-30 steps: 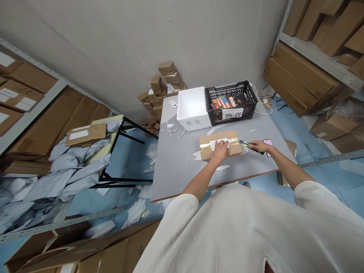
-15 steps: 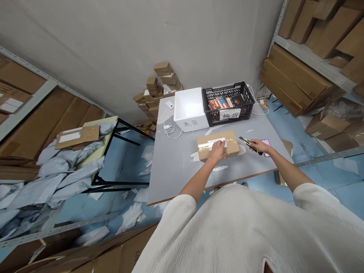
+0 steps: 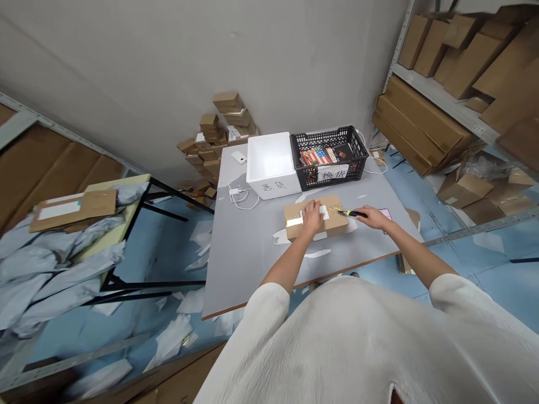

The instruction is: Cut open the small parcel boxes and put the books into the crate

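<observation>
A brown cardboard box [image 3: 336, 223] lies on the grey table [image 3: 236, 258], with clear tape and a white label [image 3: 324, 212] on its top. My left hand [image 3: 312, 219] rests on that top, fingers spread over the label. In my right hand [image 3: 373, 217] is a black and yellow utility knife [image 3: 356, 214]. Its blade points left and meets the taped right end of the box; how deep it goes cannot be told. Scraps of white paper [image 3: 318, 253] lie around the box.
Behind the box stand a white bin [image 3: 273, 189] and a black crate [image 3: 329, 180] holding books. A phone [image 3: 386, 214] lies beyond my right hand. Left is a side table with grey mailing bags [image 3: 84, 258]. Stacked cartons [image 3: 227, 106] stand at the wall; shelves [image 3: 446, 92] flank the right.
My right hand has brought the knife left, from beside the box onto its taped right end. My left hand has shifted back a little on the top, its fingers now spread. The view has turned slightly.
</observation>
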Demonstrator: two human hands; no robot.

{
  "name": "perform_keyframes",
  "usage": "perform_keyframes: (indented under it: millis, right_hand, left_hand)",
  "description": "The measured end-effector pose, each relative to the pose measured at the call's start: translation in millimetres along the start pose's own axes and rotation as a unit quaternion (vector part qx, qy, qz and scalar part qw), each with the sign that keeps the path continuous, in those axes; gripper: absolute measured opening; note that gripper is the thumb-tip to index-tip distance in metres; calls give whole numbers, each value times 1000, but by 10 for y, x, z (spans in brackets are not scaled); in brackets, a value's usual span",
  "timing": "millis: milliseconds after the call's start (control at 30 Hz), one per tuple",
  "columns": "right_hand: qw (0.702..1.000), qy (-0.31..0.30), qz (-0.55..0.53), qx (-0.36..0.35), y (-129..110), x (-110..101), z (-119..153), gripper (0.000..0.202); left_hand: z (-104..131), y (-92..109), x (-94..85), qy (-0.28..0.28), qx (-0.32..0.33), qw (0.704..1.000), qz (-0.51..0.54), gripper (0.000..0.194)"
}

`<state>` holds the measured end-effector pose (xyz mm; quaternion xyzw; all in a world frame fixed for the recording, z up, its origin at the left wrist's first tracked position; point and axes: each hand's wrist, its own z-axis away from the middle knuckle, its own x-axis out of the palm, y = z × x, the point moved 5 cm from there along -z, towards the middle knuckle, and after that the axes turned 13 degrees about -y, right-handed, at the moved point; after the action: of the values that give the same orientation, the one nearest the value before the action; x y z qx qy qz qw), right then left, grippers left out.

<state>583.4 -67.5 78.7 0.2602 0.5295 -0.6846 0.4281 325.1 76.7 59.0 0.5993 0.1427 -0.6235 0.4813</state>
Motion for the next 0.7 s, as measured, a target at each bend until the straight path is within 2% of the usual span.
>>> perform_keyframes:
  millis: [133,300,500,700]
  right_hand:
    - [999,-4,48,20,58,83,-12,48]
    - [998,-8,42,35,133,139,-18,49]
    - [998,4,49,49,115,153,-100,51]
    - [995,41,70,61,46,207,-218,50]
  left_hand:
    - [-111,-63,39,-33,5,999,-22,70]
    - [-198,-136,3,-73,-6,997,-6,81]
    - [-100,-101,11,-38,14,999,-9,69]
    - [27,-55,16,-4,19,1000,-15,67]
